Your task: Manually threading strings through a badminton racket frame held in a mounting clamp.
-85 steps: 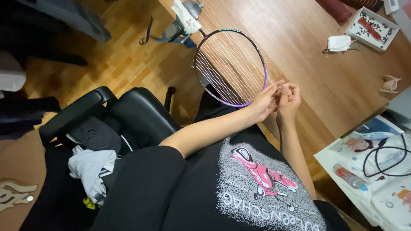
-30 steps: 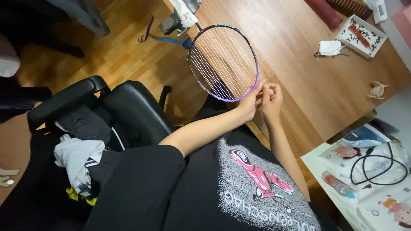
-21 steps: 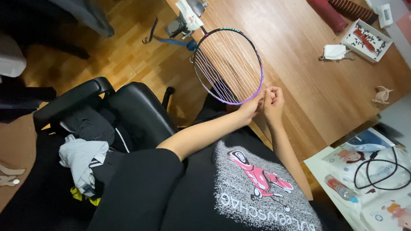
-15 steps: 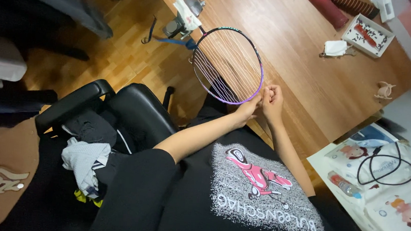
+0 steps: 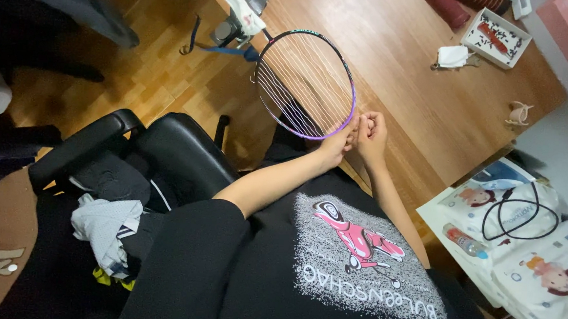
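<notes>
Head view, left hand (image 5: 335,145) and right hand (image 5: 371,131), fingers pinched together at racket (image 5: 305,82) rim, grip contents unclear

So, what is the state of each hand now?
Left hand: fingers pinched at the badminton racket rim.
Right hand: closed; contents cannot be told.

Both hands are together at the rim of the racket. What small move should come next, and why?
Probably draw the string through at the frame: both hands, left hand and right hand, pinch together at the lower rim of the racket, whose strings run only one way.
</notes>
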